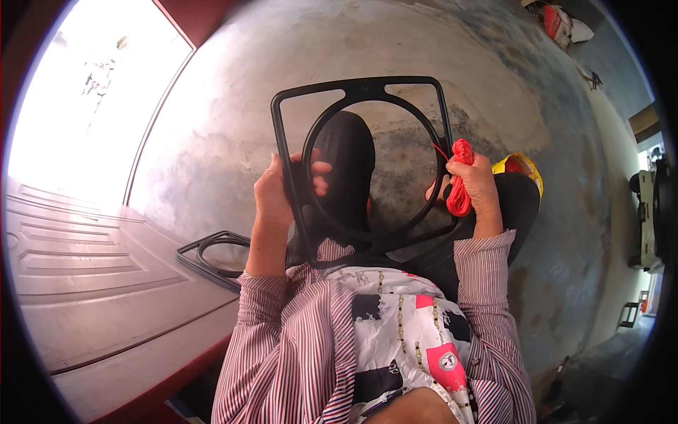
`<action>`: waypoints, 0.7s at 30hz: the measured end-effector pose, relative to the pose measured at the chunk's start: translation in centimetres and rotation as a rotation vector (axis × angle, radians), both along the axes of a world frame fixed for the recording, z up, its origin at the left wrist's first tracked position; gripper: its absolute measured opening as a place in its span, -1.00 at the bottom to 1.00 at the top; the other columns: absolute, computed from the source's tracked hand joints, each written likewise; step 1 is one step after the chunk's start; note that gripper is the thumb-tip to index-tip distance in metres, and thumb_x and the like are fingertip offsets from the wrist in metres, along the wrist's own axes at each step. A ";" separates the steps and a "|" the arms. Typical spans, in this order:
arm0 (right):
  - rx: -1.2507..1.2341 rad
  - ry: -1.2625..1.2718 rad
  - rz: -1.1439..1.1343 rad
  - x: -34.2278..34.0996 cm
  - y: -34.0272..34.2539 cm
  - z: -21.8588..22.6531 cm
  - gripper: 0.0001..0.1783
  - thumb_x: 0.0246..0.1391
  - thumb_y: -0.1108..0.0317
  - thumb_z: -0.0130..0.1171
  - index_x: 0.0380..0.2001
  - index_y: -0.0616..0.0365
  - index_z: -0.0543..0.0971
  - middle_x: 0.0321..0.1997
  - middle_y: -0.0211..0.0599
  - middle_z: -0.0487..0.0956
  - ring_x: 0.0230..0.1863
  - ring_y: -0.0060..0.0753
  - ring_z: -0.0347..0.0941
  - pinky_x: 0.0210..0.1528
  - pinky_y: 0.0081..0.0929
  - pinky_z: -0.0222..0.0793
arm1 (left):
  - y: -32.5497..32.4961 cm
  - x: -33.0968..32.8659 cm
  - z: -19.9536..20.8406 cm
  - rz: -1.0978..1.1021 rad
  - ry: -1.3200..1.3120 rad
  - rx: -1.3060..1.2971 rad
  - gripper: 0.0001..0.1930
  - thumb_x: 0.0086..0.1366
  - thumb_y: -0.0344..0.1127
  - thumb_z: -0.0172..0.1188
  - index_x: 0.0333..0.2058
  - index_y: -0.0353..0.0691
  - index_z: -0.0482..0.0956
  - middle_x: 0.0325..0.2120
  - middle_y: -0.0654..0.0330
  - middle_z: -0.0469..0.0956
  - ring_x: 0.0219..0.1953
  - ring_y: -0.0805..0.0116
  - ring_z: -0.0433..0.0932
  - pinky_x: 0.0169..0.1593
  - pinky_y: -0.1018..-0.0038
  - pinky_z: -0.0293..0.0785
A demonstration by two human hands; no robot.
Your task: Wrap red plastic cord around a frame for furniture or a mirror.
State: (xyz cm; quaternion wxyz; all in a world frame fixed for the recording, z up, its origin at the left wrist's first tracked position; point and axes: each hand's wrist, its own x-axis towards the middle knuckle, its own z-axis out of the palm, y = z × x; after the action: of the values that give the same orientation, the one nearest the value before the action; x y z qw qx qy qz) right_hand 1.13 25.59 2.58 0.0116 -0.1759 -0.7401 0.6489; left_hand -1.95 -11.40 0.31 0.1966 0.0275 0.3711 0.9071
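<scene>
1. As I look down, the closest thing is my white top [388, 336] with its bright patches, and my striped sleeves [258, 304] sit around it.
2. My left hand [274, 191] curls round the left side bar of the black frame [367, 88], and my fingers poke through to the inside. The frame is up in front of me, over my lap, with a big round hole in it.
3. My right hand [474, 180] squeezes a bundle of red cord [458, 200] against the frame's right side. A thin bit of cord goes from it toward the ring.
4. I think it's best to keep the frame still with my left hand, hold the bundle snug, and not let the thin cord go floppy or get in a knot.
5. Past that are my dark knees [346, 162], and a yellow thing [533, 169] by the right one.
6. Low on my left lies another black frame [205, 269], near a pale panel [78, 247].
7. Farther down is the grey floor [565, 212].
8. For writing, my top has a round badge [447, 362], but its marks are too tiny to read.
</scene>
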 end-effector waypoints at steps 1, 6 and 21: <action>0.027 0.008 0.005 -0.2 0.1 -0.4 -0.89 -0.10 0.45 0.23 -0.45 0.21 0.53 -0.57 -0.45 0.48 -0.61 -0.60 0.40 -0.49 -0.55 0.34 | -0.1 0.1 -0.3 -0.013 0.013 0.004 -0.42 0.48 0.01 -0.19 0.09 -0.50 0.38 -0.22 -0.15 0.60 -0.37 0.12 0.62 -0.24 0.28 0.62; 0.059 0.194 -0.198 0.2 -2.8 0.4 -0.84 -0.06 0.42 0.27 -0.37 0.26 0.60 -0.51 -0.37 0.56 -0.54 -0.58 0.48 -0.43 -0.55 0.40 | 1.6 1.2 1.7 0.134 0.071 -0.235 -0.67 0.38 -0.34 0.01 -0.01 -0.48 0.46 -0.33 -0.03 0.62 -0.46 0.23 0.59 -0.30 0.37 0.58; -0.730 -0.064 0.220 2.3 -15.2 3.2 -0.82 0.00 0.48 0.29 -0.29 0.30 0.59 -0.38 -0.30 0.60 -0.45 -0.51 0.54 -0.33 -0.56 0.48 | 5.7 3.6 3.8 0.139 0.160 -0.424 -0.77 0.34 -0.44 0.12 -0.06 -0.36 0.52 -0.39 0.25 0.58 -0.37 0.55 0.53 -0.22 0.58 0.45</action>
State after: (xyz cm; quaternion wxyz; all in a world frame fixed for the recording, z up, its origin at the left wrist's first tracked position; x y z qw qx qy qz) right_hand 3.43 10.38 5.79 -0.1446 -0.1082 -0.4748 0.8614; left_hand 1.62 -5.68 4.12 0.1049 0.0316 0.5687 0.8152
